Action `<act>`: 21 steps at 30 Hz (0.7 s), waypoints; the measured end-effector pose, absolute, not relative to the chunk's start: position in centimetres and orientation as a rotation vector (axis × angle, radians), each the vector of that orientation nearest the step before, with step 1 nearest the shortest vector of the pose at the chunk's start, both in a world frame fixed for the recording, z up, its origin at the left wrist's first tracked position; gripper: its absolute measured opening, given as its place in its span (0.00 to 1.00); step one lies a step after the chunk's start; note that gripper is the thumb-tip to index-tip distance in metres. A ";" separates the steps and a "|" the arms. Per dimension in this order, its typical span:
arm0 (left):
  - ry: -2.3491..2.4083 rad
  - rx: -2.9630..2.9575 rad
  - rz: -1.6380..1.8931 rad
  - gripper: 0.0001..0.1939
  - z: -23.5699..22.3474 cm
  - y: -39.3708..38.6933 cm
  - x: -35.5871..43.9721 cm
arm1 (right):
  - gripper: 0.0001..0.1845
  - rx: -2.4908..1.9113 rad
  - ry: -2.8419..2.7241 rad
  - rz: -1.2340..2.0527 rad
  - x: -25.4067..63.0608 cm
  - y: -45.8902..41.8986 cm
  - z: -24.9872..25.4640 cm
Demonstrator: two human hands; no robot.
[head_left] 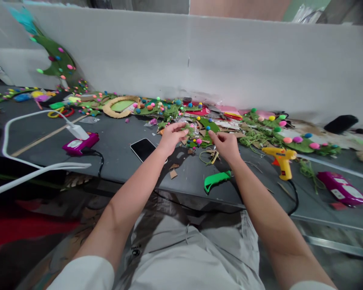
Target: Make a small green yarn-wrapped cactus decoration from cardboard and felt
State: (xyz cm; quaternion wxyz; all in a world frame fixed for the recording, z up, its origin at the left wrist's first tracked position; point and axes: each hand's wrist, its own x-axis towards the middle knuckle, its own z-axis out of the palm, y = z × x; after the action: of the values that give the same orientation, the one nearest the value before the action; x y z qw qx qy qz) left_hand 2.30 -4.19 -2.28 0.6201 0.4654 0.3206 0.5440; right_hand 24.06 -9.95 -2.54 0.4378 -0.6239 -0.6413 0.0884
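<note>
My left hand (171,140) reaches over the grey table with its thumb and fingers closed around a tuft of green strands (190,129). To its right, my right hand (226,147) is in a pinch, and a blue pom-pom (208,128) shows at the fingertips. Behind that pom-pom lies a green felt piece (206,122) with pom-poms on it. A pink pom-pom (199,141) and other small coloured ones sit between the hands. Below the right hand rests a green-handled cutter (216,180), its front partly hidden by the wrist.
A yellow glue gun (281,159) stands at right, near a purple power socket (343,188). At left are another purple socket (80,144) with a white plug, a phone (143,149) and a cardboard ring (117,112). Decorated green felt shapes and scraps line the white partition (124,52).
</note>
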 end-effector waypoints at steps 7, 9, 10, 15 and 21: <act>0.672 0.726 1.399 0.15 -1.1 -3.1 0.7 | 0.28 -1.657 -1.883 0.191 25.8 -10.4 -1.5; 0.634 0.653 1.438 0.14 -0.8 -2.7 0.1 | 0.27 -1.681 -1.821 0.149 27.3 -9.8 -1.4; 0.621 0.628 1.457 0.13 -0.7 -2.6 -0.1 | 0.27 -1.679 -1.770 0.152 28.0 -9.5 -1.1; 0.641 0.605 1.486 0.14 -0.5 -2.6 -0.4 | 0.32 -1.581 -1.584 0.477 30.5 -10.0 1.3; 0.702 0.700 1.468 0.16 -0.6 -3.0 0.0 | 0.25 -1.529 -1.756 1.068 33.1 -15.1 2.4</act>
State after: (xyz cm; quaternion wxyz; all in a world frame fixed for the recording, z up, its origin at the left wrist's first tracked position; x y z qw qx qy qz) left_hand 0.01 -2.96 -0.57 0.6326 0.3062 0.3070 0.6417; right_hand 33.05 -15.08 2.37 0.2858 -0.5718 -0.6569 0.3997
